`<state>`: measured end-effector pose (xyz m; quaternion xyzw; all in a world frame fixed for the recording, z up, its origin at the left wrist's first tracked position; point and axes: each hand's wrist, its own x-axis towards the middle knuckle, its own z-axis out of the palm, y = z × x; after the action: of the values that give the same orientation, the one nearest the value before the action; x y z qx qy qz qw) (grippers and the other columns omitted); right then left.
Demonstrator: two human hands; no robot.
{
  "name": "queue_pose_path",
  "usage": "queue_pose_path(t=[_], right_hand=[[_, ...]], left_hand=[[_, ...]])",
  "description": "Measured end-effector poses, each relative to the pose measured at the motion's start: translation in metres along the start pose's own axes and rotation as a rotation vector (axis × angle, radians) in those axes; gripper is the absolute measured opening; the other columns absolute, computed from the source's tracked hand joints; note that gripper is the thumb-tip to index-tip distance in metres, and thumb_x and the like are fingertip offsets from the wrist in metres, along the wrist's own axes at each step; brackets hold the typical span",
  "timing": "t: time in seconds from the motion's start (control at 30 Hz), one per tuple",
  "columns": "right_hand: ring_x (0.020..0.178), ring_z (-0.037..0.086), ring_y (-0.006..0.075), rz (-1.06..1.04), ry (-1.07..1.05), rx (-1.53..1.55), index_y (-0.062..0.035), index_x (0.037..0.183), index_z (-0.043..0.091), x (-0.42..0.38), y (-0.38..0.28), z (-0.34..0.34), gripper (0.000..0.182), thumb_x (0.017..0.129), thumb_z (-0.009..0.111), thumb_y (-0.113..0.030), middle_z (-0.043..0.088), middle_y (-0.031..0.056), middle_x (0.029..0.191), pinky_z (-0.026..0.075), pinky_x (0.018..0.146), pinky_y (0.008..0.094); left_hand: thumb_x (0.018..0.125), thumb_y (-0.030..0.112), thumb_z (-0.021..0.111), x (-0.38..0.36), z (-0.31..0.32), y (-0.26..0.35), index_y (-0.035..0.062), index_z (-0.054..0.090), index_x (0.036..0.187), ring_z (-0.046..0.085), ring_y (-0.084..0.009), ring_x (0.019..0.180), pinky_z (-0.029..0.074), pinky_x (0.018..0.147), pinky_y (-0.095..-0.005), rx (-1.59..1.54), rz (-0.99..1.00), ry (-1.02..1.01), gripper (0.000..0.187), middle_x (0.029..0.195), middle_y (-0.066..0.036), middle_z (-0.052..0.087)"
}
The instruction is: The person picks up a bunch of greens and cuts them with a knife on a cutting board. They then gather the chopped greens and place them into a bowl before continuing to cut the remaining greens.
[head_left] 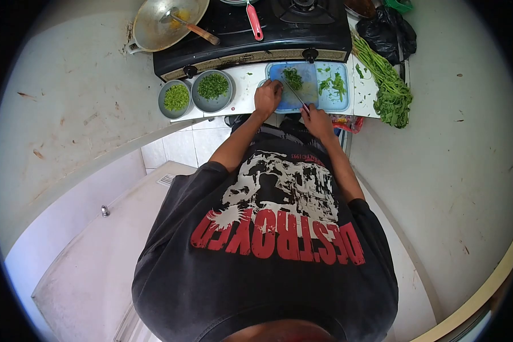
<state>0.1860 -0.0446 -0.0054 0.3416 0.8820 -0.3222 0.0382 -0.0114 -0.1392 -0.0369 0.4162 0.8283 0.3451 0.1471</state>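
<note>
My right hand (317,121) is closed around the handle of a knife (296,94). The blade slants up and left over a blue cutting board (291,104), its tip close to a small heap of chopped green leaves (292,77). At the board's left edge is my left hand (269,97), fingers curled together; whatever they may hold is hidden. The board lies over the left part of a light blue tray (341,106). On the tray's right part are loose green leaves (338,85).
Left of the board stand a bowl of dark chopped greens (213,85) and a smaller bowl of light green pieces (176,97). Behind is a black stove (251,48) with a wok (154,25). A leafy bunch of greens (392,100) lies right, beside a black plastic bag (386,34).
</note>
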Motion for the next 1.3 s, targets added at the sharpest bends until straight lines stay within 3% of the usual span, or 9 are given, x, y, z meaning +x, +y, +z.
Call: queue_pose_path(t=[0.5,1.0,1.3], right_hand=[[0.067,0.069,0.0433,-0.031,0.003,-0.122,0.002,0.097,0.058,-0.001,-0.011,0.005,0.037,0.099,0.053,-0.034,0.067,0.0238,0.07,0.056,0.061,0.0529],[0.069,0.07,0.0438,-0.043,-0.016,-0.139,0.0024,0.097,0.059,0.022,-0.014,0.019,0.035,0.098,0.053,-0.032,0.068,0.0244,0.073,0.057,0.064,0.0522],[0.066,0.069,0.0433,-0.079,0.028,-0.176,0.0012,0.098,0.059,0.0,-0.007,0.002,0.037,0.1,0.051,-0.035,0.067,0.0235,0.07,0.056,0.061,0.0519]], left_hand=[[0.086,0.015,0.065,-0.003,0.0,0.004,0.0041,0.071,0.091,0.067,-0.0338,0.079,0.053,0.074,-0.0428,-0.003,-0.046,0.009,0.013,0.086,-0.016,0.068],[0.083,0.006,0.066,-0.003,0.004,0.0,0.003,0.068,0.087,0.062,-0.0357,0.071,0.049,0.065,-0.0437,-0.118,-0.007,0.047,0.006,0.077,-0.018,0.062],[0.084,0.012,0.068,-0.004,0.006,-0.006,0.0032,0.071,0.092,0.066,-0.0312,0.071,0.052,0.068,-0.0395,-0.143,-0.02,0.031,0.012,0.08,-0.018,0.067]])
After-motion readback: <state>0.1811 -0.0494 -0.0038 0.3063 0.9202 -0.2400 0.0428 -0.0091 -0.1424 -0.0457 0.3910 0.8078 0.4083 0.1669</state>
